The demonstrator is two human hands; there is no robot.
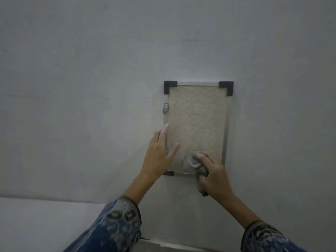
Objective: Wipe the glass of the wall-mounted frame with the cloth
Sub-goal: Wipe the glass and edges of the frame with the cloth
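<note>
On my feed, what carried everything was a plain grey-white wall (91, 79), matte and faintly scuffed. One upright rectangular frame (226, 128) with a thin silver rim was mounted flat against it, right of centre. A black top-left corner piece (170, 86), a top-right corner piece (226, 87) and a bottom-left corner piece (168, 173) capped it; I could not see the fourth corner. A small metal clip (165, 108) sat at the frame's left edge. Behind the glass (196, 113) showed a beige, rough texture. Low on the left, a paler flat surface (36, 224) met the wall.
</note>
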